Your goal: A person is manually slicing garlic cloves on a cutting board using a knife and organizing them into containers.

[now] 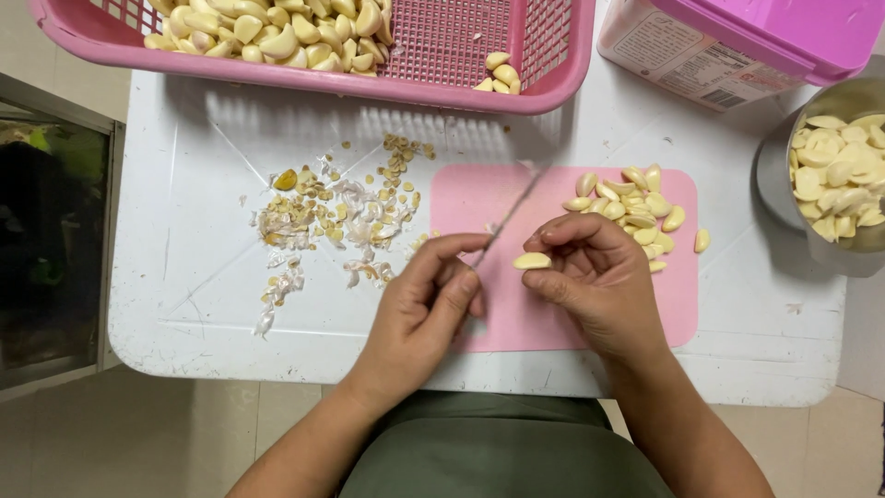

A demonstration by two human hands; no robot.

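My left hand [429, 300] grips a thin knife [514, 210] whose blade slants up and to the right over a pink cutting mat [489, 198]. My right hand [595, 277] pinches a pale garlic clove [532, 261] between thumb and fingers, just right of the blade. Behind that hand, a heap of peeled cloves [631, 207] lies on the mat.
A small white table [184, 277] holds garlic skins and trimmed ends [336, 217] left of the mat. A pink basket [442, 88] of cloves sits at the back, a pink-lidded box [737, 41] at the back right, and a metal bowl [774, 175] of cloves at the right edge.
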